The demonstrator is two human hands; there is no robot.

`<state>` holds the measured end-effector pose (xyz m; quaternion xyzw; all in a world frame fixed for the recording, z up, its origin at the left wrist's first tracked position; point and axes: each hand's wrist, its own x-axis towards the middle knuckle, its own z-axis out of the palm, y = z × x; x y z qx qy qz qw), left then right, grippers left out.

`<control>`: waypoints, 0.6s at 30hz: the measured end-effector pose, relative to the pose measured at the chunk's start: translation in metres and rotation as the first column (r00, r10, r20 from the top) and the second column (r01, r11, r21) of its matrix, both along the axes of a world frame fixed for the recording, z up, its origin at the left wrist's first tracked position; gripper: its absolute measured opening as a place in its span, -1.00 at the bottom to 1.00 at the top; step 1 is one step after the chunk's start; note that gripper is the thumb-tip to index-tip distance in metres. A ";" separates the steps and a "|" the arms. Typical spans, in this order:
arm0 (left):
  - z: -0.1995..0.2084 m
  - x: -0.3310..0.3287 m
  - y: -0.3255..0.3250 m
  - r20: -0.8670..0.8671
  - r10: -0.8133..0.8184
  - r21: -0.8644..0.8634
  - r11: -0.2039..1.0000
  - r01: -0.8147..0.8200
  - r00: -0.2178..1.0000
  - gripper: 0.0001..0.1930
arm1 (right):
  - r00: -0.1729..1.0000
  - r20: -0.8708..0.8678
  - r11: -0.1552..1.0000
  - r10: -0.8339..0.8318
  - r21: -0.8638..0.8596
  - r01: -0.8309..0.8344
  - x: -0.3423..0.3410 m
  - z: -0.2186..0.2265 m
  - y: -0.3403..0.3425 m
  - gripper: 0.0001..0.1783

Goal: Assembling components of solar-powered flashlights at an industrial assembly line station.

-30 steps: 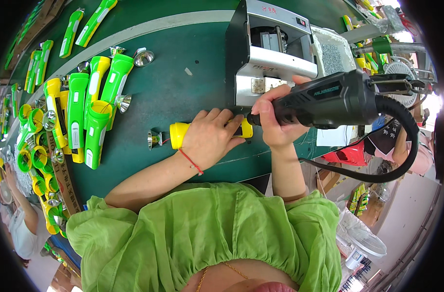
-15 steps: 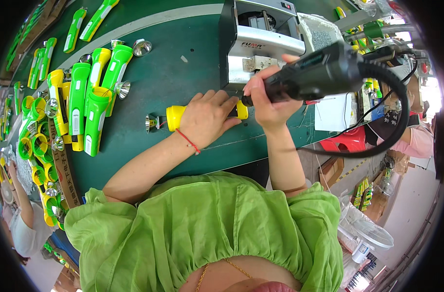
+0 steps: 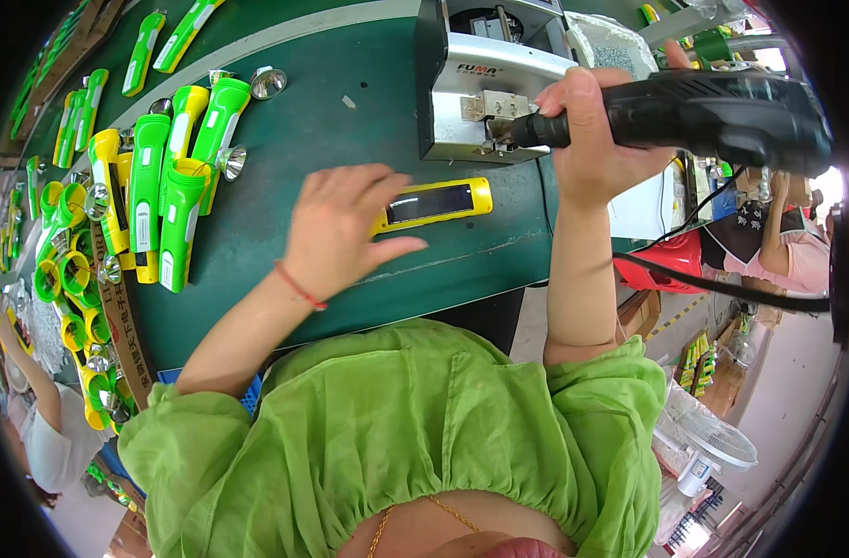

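Observation:
My right hand (image 3: 596, 153) is wrapped round a black electric screwdriver (image 3: 713, 121), held nearly level. The screwdriver's tip meets the metal outlet on the front of a silver and black screw feeder (image 3: 508, 70). On the green bench in front of the feeder lies a yellow flashlight (image 3: 440, 202), its dark solar panel facing up. My left hand (image 3: 340, 219) hovers over the flashlight's head end and hides it. The fingers are outstretched and the thumb stands apart; whether they touch the flashlight, I cannot tell.
Several green and yellow flashlights (image 3: 150, 181) with loose reflectors lie at the left, beside a cardboard edge (image 3: 117, 321). A white tub of screws (image 3: 615, 51) stands right of the feeder. A red stool (image 3: 666, 260) is beyond the bench, with co-workers at both sides.
My right hand has carried the screwdriver from the flashlight's end up to the feeder outlet. My left hand has loosened from the flashlight and shifted left, uncovering the panel.

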<state>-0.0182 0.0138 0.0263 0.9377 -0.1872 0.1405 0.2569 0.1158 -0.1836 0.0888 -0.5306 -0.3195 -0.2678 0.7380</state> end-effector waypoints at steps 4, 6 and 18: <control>-0.009 -0.017 0.033 -0.189 0.033 -0.029 0.999 -0.039 0.981 -0.37 | 0.993 -0.083 0.996 0.084 -0.014 -0.085 0.011 -0.002 -0.001 -0.84; -0.020 -0.017 0.029 -0.174 0.027 -0.070 0.997 -0.039 0.984 -0.37 | 0.973 -0.188 0.986 0.132 -0.075 -0.149 0.014 0.003 -0.006 -0.57; -0.033 0.002 -0.015 -0.181 0.041 -0.229 0.970 -0.082 0.983 -0.39 | 0.970 -0.227 0.977 0.091 -0.170 -0.132 -0.045 -0.018 0.019 -0.23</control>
